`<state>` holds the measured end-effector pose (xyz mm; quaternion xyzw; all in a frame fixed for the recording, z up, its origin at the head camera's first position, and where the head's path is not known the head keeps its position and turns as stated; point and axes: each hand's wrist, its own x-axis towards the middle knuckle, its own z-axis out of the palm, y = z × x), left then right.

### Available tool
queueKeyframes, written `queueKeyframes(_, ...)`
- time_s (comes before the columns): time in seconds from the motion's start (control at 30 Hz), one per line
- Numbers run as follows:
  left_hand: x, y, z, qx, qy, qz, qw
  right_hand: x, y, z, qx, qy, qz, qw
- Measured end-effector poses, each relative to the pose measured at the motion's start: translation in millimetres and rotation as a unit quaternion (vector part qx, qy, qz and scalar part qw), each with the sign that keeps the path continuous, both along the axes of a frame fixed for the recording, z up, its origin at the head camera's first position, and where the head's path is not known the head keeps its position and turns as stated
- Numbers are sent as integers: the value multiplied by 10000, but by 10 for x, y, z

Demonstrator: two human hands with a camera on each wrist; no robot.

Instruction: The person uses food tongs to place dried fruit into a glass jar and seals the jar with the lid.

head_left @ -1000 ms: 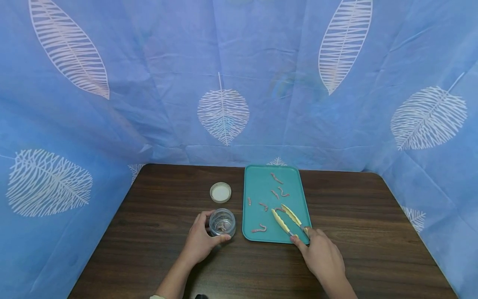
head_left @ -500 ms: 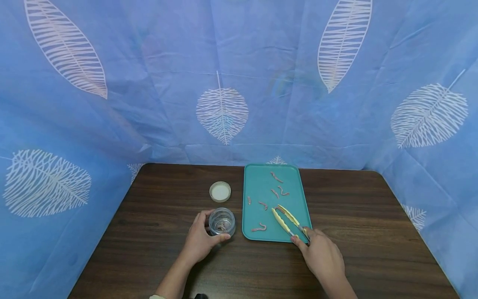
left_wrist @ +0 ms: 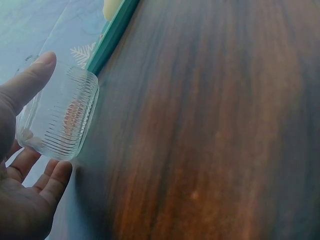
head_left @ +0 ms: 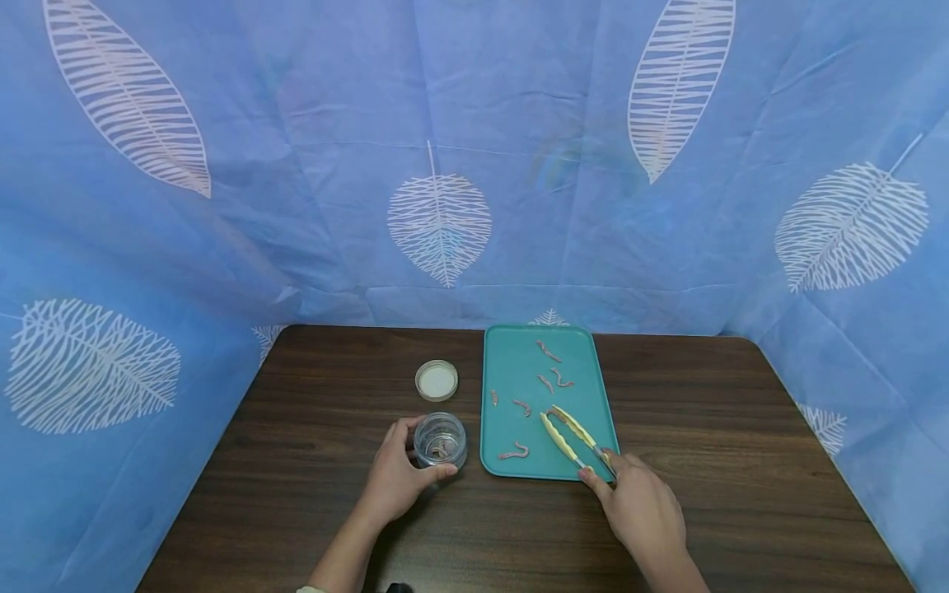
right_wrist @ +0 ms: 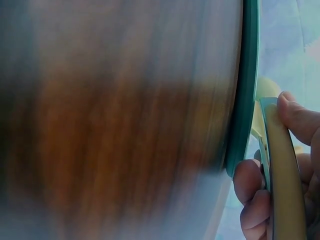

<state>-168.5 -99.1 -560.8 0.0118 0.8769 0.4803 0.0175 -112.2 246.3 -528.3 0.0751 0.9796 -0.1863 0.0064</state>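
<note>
- The right grip (head_left: 642,506) pinched the yellow tongs (head_left: 560,442); ahead of it, over the tray (head_left: 511,362), their tips had drawn closer about a pink worm (head_left: 554,413).
- That worm therefore seemed nearly caught, not yet lifted.
- The left grip (head_left: 400,475) pinched the jar (left_wrist: 57,112); the lid (head_left: 437,381) lay beyond it.

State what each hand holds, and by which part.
The left hand holds the clear jar around its side. The right hand holds the yellow-tipped tongs by both arms, behind the tips.
</note>
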Motion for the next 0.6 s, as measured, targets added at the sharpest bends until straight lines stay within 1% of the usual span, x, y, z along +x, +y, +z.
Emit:
queueKeyframes(0.17,3,0,2,-32,-54,5,10000,7,12,-14,9,14,46,10000)
queueKeyframes(0.37,16,6,39,-20,-80,12,10000,-2,19,-4,-34,35,84,10000)
queueKeyframes(0.6,27,25,54,-6,-72,-19,10000,15,-4,31,-131,110,-54,9998)
